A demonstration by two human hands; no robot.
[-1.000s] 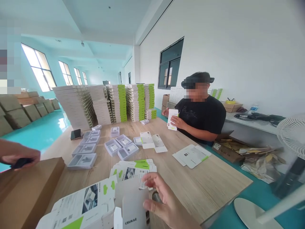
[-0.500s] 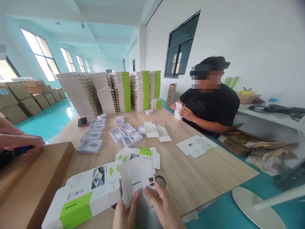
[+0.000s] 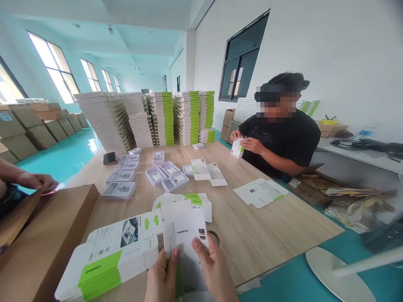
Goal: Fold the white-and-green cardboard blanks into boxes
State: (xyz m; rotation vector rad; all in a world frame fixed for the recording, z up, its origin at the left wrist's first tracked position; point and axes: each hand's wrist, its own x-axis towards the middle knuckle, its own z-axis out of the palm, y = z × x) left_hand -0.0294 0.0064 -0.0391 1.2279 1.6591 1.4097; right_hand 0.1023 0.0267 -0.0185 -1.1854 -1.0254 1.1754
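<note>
Both hands grip a white carton printed CEUKAZ, low in the middle of the view. My left hand closes on its left edge, thumb on the side panel. My right hand holds the right edge, thumb lying across the front near the small dark labels. The carton's lower end partly shows between the hands. Left of it lies a thick stack of flat cartons with green panels. Behind it is a fanned pile of flat cartons. A roll of tape is partly hidden behind my right hand.
Clear plastic trays stand on the wooden table. Loose flat cartons lie at the right. Tall stacks of boxes line the back. A co-worker folds a small box across the table; another person's hand is by a cardboard box.
The carton's top is more upright and its lower end shows more. My hands have shifted slightly. The co-worker's hands moved over the box top; the person at left now holds a cardboard flap.
</note>
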